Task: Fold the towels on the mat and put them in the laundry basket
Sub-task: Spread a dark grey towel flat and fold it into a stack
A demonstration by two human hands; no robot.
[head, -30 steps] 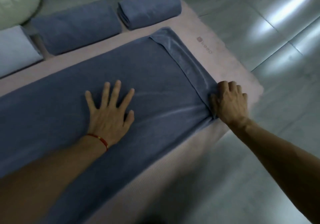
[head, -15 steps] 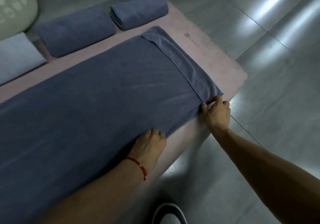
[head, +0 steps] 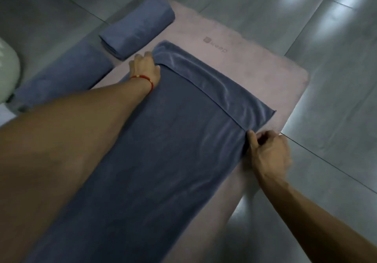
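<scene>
A long grey-blue towel (head: 173,150) is spread lengthwise on a pink mat (head: 255,59), its far end already turned back in a narrow band. The fold line is held at both ends. The left hand (head: 145,66), marked by a red string bracelet (head: 142,78), is curled onto the far-left corner of the band, apparently gripping it, though the fingertips are hidden. On the right edge, the right hand (head: 269,152) is pinching the towel between thumb and curled fingers.

For a clean fold, both corners should be lifted together and kept level, so that the side edges are stacked squarely and no creases are trapped.

Beyond the left hand, two folded towels (head: 136,32) are lying along the mat's far-left side, close enough that the left corner could brush them. A pale curved object, probably the laundry basket (head: 8,73), is seen at the left border. Glossy grey floor tiles (head: 326,28) surround the mat.
</scene>
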